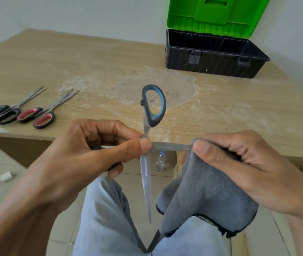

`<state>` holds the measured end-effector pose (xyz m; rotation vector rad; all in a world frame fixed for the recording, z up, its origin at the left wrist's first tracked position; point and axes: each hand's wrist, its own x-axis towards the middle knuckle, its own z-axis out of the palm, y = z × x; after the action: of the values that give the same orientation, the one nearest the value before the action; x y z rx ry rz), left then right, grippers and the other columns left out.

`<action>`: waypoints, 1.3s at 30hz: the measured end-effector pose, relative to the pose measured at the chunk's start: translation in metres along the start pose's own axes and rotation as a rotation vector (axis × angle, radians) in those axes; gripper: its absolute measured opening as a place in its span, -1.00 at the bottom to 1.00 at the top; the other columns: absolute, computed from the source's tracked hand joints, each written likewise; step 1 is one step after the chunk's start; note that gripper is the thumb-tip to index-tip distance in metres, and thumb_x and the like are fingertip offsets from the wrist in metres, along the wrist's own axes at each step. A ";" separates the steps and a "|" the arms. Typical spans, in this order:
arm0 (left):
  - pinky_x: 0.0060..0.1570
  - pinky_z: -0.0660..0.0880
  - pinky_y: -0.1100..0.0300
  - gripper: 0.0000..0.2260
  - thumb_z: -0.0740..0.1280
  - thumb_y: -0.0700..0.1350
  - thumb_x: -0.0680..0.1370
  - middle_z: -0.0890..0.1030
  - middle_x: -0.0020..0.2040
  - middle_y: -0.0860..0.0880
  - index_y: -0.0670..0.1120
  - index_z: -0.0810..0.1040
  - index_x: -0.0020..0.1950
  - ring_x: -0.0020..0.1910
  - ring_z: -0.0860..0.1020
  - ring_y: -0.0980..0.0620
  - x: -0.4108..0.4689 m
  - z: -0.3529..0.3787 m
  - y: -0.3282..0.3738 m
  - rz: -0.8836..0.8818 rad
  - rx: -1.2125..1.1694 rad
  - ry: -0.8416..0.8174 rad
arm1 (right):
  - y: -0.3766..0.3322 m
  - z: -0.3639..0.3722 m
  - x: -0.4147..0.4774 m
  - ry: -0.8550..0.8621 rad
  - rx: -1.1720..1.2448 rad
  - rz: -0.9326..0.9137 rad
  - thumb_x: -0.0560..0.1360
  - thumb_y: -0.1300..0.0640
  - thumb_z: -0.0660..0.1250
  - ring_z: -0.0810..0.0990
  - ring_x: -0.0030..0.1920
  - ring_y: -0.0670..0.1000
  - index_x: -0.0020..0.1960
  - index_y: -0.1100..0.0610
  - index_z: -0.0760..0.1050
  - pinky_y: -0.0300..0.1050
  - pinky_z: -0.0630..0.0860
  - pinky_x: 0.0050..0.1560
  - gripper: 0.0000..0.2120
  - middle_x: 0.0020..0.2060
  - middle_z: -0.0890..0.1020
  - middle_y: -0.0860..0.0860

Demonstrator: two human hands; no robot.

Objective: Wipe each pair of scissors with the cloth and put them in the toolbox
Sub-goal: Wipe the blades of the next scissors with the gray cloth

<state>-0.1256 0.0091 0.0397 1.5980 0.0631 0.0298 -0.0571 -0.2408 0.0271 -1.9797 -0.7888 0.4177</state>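
My left hand (84, 156) grips a pair of blue-and-black-handled scissors (153, 106) at the pivot, with the blades spread wide apart. One blade points down toward my lap; the other points right. My right hand (239, 163) pinches a grey cloth (202, 196) around the tip of that rightward blade. A black toolbox (211, 58) with its green lid (219, 13) raised stands at the table's back right. Two more pairs lie at the left of the table: black-handled scissors (1, 114) and red-and-black-handled scissors (36, 117).
The wooden table (239, 111) has pale dusty smears across its middle. Under the table stands a clear plastic bottle (160, 161). A white charger plug with its cable (6, 176) lies on the tiled floor at the left. My knees in light trousers fill the bottom.
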 end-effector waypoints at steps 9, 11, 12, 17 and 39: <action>-0.54 0.35 0.38 -0.90 0.48 -0.09 0.34 0.56 -0.40 -0.03 -0.11 0.70 -0.30 -0.50 0.40 0.16 0.006 0.003 0.000 0.111 -0.259 0.317 | -0.008 0.005 -0.004 0.145 0.089 -0.050 0.64 -0.25 0.21 0.75 0.07 -0.15 0.09 -0.18 0.74 -0.34 0.60 0.08 -0.65 0.00 0.79 -0.18; -0.52 0.37 0.36 -0.93 0.48 -0.12 0.38 0.60 -0.36 -0.04 -0.08 0.71 -0.29 -0.46 0.44 0.16 0.007 0.013 -0.001 0.131 -0.332 0.356 | -0.010 0.008 -0.004 0.138 0.099 -0.049 0.64 -0.26 0.21 0.75 0.11 -0.12 0.10 -0.21 0.74 -0.25 0.62 0.12 -0.66 0.03 0.79 -0.16; -0.51 0.38 0.36 -0.94 0.47 -0.13 0.39 0.62 -0.33 -0.05 -0.07 0.70 -0.28 -0.44 0.45 0.16 0.007 0.018 -0.002 0.138 -0.353 0.362 | -0.011 0.008 -0.003 0.140 0.094 -0.053 0.64 -0.26 0.21 0.76 0.10 -0.07 0.10 -0.22 0.73 -0.14 0.64 0.14 -0.67 0.03 0.79 -0.10; -0.49 0.38 0.34 -0.95 0.47 -0.13 0.40 0.63 -0.30 -0.07 -0.10 0.68 -0.23 -0.40 0.47 0.13 0.008 0.031 -0.003 0.162 -0.392 0.399 | -0.013 0.008 -0.005 0.093 0.006 0.007 0.55 -0.47 0.18 0.61 0.00 0.57 0.12 -0.33 0.70 0.48 0.57 0.06 -0.59 0.00 0.57 0.58; -0.43 0.47 0.33 -0.81 0.51 -0.06 0.28 0.59 -0.38 -0.06 -0.14 0.69 -0.21 -0.43 0.48 0.08 0.005 0.040 -0.016 0.064 -0.367 0.331 | -0.004 0.019 0.003 0.227 0.117 0.056 0.52 -0.33 0.30 0.43 -0.39 0.24 -0.24 0.29 0.55 0.04 0.32 -0.37 -0.36 -0.35 0.46 0.33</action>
<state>-0.1190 -0.0299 0.0228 1.2155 0.2504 0.3379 -0.0674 -0.2254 0.0205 -1.9026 -0.5551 0.2592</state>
